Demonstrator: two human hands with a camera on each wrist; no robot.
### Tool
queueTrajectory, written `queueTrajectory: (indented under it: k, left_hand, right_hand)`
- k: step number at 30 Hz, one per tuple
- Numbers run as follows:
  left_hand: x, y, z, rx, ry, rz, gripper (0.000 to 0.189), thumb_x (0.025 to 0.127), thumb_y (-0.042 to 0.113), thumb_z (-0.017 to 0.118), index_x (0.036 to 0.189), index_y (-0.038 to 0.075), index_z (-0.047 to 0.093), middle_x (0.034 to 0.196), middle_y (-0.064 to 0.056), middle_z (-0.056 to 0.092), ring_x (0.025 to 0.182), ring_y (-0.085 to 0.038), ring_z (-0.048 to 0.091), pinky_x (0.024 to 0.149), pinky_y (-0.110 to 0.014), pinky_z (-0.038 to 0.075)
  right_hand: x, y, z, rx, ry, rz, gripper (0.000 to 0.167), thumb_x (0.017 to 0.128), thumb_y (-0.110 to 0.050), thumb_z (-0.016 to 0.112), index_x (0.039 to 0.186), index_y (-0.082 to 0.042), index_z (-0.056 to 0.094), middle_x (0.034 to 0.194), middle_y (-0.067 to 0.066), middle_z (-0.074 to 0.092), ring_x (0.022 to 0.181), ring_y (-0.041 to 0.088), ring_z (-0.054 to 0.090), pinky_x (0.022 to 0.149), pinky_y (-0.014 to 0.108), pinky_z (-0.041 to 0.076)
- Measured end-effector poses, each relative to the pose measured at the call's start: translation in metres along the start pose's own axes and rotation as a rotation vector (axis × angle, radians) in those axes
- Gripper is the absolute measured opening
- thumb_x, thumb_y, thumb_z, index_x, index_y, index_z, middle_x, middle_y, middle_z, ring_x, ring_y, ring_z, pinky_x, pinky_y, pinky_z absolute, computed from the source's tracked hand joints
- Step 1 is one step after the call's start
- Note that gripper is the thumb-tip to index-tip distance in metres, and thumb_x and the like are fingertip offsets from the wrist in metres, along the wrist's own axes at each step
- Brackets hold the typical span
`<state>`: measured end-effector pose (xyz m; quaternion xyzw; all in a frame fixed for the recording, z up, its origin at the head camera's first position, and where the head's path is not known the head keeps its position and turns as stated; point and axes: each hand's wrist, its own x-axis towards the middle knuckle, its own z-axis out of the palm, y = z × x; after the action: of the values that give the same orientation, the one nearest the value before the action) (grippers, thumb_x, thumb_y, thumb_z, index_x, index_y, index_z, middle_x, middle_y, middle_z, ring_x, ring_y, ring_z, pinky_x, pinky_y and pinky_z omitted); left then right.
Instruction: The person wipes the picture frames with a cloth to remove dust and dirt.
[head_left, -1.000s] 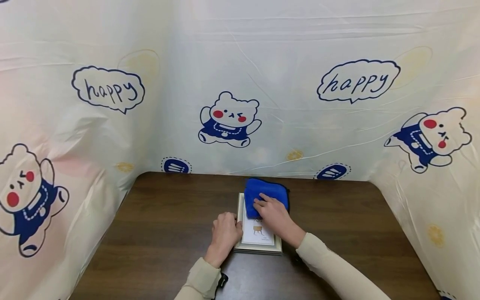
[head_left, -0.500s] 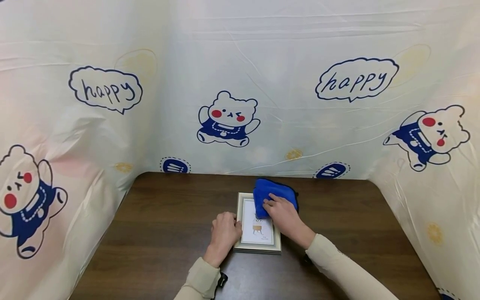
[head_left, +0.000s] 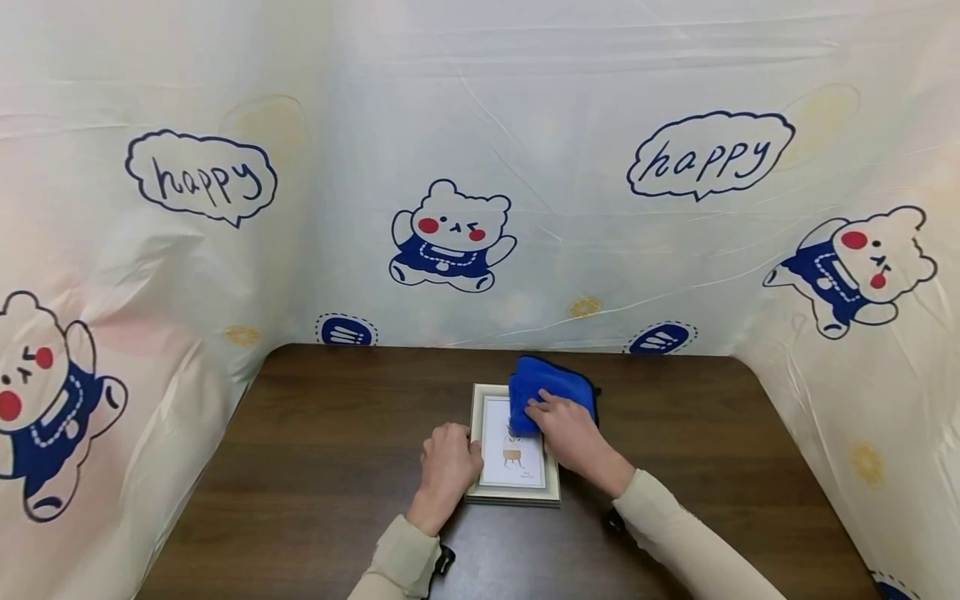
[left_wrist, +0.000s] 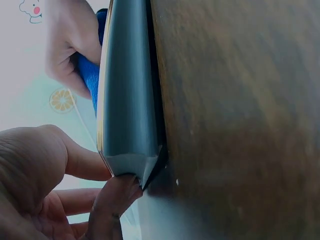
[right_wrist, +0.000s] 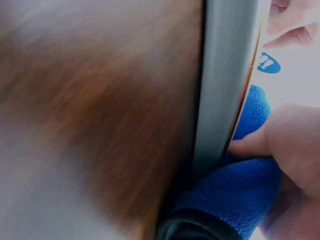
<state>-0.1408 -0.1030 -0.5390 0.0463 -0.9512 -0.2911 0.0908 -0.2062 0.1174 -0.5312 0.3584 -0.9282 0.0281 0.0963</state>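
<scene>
On the table [head_left: 322,475], the left hand [head_left: 448,467] is pinching the frame [head_left: 495,458] by its left edge, seemingly steadying it, while the right hand [head_left: 573,432], fingers curled, is gripping blue cloth [head_left: 547,377] over the far-right corner.

From here I see the pale sheet [head_left: 360,108] says "happy" twice, in the left cloud bubble [head_left: 201,178] and the right cloud bubble [head_left: 711,157]. Blue ovals [head_left: 347,331] have white strokes I can't read. The framed picture [head_left: 495,458] has tiny writing [head_left: 528,476], too small to read.
</scene>
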Motion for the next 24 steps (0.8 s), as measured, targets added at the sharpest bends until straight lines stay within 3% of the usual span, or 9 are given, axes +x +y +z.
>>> queueTrajectory:
  k: [11,17,24]
  left_hand:
    - [0.0,0.0,-0.002,0.019,-0.012,0.012,0.022,0.088,0.012,0.081,0.069,0.011,0.071,0.078,-0.014,0.071,0.065,-0.039,0.068,0.051,-0.048,0.051]
    - [0.001,-0.002,-0.004,0.044,-0.007,0.063,0.025,0.088,0.012,0.081,0.066,0.011,0.069,0.079,-0.014,0.069,0.067,-0.04,0.069,0.052,-0.048,0.052]
    - [0.001,-0.003,-0.003,0.046,-0.009,0.098,0.027,0.088,0.01,0.08,0.064,0.012,0.067,0.078,-0.014,0.067,0.064,-0.039,0.067,0.05,-0.047,0.052]
  right_hand:
    - [0.008,-0.008,0.0,0.098,-0.031,0.024,0.039,0.092,-0.006,0.08,0.131,-0.005,0.076,0.133,0.013,0.075,0.123,0.032,0.072,0.097,0.05,0.06]
    - [0.014,-0.015,0.004,0.134,-0.001,0.016,0.038,0.093,-0.003,0.075,0.132,-0.005,0.076,0.135,0.013,0.074,0.121,0.032,0.073,0.094,0.049,0.061]
    - [0.019,-0.019,0.005,0.225,-0.025,0.023,0.042,0.094,0.0,0.072,0.135,-0.005,0.073,0.138,0.014,0.071,0.125,0.031,0.071,0.097,0.05,0.06]
